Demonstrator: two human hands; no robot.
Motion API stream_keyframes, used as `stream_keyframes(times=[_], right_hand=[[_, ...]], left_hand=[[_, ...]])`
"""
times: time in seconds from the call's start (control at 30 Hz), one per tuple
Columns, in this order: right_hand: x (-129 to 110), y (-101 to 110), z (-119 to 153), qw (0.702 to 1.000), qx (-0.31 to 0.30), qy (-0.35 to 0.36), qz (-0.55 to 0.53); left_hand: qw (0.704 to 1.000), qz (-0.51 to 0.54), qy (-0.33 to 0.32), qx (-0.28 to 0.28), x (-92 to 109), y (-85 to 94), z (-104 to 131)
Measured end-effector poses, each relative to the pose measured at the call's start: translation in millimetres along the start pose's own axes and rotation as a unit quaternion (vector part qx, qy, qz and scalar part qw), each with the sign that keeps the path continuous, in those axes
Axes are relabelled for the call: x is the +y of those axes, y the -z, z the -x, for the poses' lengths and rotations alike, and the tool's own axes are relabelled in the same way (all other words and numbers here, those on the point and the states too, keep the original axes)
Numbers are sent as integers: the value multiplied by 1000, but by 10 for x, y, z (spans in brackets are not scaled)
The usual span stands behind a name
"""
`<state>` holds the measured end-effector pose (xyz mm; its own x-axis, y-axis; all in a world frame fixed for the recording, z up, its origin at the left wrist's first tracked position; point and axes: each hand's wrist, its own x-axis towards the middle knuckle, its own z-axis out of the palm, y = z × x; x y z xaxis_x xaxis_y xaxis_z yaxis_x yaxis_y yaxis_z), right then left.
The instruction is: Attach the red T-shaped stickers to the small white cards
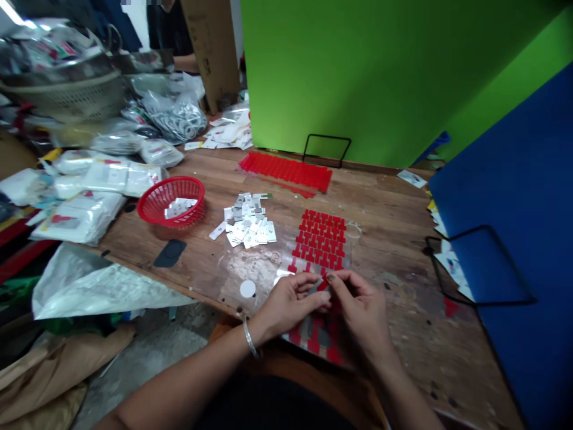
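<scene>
Near the table's front edge, my left hand [298, 298] is closed on a small flat grey piece [317, 286]. My right hand [364, 307] pinches a small red sticker [326, 280] against that piece, and the fingertips of both hands nearly meet. Under and beyond the hands lies a clear sheet of red T-shaped stickers [320, 239], its near part partly covered by them. A loose pile of small white and grey cards [250, 224] lies to the left of the sheet. A white round disc [248, 289] rests closer to my left wrist.
A red basket [171, 200] with some cards stands on the left, beside stacked plastic-bagged packs [107, 179]. More red strips [286, 172] lie at the back by a green panel [358, 77]. A blue panel [519, 197] with a black wire stand [483, 301] borders the right. Another person [172, 36] is behind.
</scene>
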<state>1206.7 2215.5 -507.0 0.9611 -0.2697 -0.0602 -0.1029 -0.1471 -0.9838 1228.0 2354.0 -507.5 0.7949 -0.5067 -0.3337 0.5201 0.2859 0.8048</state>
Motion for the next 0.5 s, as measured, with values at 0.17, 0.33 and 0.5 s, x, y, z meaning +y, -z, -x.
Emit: stream_keyframes(times=[0.17,0.33,0.5], right_hand=[[66,-147,-39,999,-46,23,14],[137,-111,-81,997,-68,-34,26],[160,-58,-65,995,-64,-34,74]], left_hand=[[992,-101,-26,67,171,332,-45],[814,-421,-268,297,999,1116,16],[584,-622,-265,449,1702,1738,179]])
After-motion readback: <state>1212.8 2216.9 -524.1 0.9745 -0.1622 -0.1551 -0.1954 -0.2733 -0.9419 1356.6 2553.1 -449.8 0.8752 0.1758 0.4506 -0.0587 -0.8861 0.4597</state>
